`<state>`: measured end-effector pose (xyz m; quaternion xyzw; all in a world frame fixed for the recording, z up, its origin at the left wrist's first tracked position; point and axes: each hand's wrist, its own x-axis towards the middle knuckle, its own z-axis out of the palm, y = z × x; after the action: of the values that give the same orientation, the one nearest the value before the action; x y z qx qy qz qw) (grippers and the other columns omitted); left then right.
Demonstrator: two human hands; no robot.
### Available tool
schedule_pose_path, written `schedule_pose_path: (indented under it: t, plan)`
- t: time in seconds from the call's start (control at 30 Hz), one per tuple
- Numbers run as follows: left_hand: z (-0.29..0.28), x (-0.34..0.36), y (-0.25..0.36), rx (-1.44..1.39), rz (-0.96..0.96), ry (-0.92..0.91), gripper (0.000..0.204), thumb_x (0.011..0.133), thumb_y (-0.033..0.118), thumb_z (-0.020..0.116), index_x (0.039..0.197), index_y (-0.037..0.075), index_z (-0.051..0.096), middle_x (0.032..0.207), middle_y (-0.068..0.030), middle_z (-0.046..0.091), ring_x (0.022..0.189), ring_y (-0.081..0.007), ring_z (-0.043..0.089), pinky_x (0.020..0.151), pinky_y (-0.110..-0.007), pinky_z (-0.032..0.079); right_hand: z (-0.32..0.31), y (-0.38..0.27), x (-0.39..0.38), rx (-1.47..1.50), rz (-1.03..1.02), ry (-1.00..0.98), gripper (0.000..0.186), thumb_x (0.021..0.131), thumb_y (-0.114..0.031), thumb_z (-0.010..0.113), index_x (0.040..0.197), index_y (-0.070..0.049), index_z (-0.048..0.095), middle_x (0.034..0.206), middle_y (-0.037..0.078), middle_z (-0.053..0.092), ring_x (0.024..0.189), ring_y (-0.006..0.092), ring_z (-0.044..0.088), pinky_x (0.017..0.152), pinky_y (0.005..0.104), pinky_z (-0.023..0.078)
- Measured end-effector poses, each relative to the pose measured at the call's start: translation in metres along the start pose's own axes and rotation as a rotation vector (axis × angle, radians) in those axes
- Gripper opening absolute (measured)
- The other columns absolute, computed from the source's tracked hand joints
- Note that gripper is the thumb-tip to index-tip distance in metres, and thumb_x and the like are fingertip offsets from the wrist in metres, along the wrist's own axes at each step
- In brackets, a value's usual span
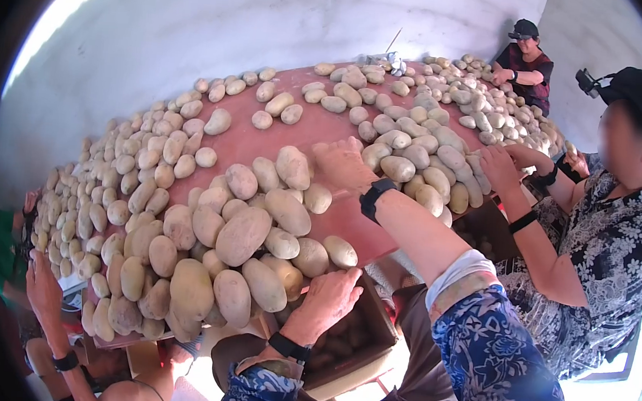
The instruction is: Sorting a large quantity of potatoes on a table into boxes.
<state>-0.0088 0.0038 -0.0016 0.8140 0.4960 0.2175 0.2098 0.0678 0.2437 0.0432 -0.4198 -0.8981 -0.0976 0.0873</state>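
Observation:
A large pile of potatoes (244, 236) covers the near side of a red tabletop (222, 150). My right hand (342, 163) reaches across the table, palm down, beside the far right edge of this pile. Its fingers are stretched toward a potato (293, 167), and it grips nothing that I can see. At the near table edge, my left hand (325, 300) lies just below a potato (340, 252), next to the pile's front. The left fingers extend to the right, with no potato visible in them.
Below the table edge stands a box (356, 368) with potatoes inside. At right, a person (599, 248) handles another potato heap (424, 152). A further person (527, 70) works at the far end. At lower left, other people's hands (44, 295) are close to the pile.

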Motion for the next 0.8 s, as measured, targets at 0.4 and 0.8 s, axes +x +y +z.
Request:
schedule_pose_path:
  t: [0.4, 0.8]
  plan:
    - [0.003, -0.004, -0.006, 0.003, -0.055, -0.050, 0.034, 0.090, 0.023, 0.064, 0.117, 0.003, 0.058, 0.093, -0.0195, 0.070, 0.087, -0.0382, 0.068, 0.077, -0.050, 0.053, -0.010, -0.013, 0.003, 0.122, -0.028, 0.008, 0.027, 0.089, -0.013, 0.056, 0.116, -0.011, 0.058, 0.112, 0.013, 0.064, 0.113, 0.0322, 0.058, 0.106, 0.0551, 0.033]
    - [0.003, 0.000, -0.003, 0.026, -0.023, -0.041, 0.033, 0.089, 0.020, 0.065, 0.116, 0.002, 0.058, 0.090, -0.0194, 0.070, 0.084, -0.0378, 0.068, 0.074, -0.049, 0.053, -0.039, 0.081, 0.008, -0.093, 0.049, 0.058, 0.024, 0.089, -0.011, 0.053, 0.113, -0.013, 0.060, 0.112, 0.015, 0.063, 0.111, 0.0340, 0.058, 0.097, 0.0505, 0.039]
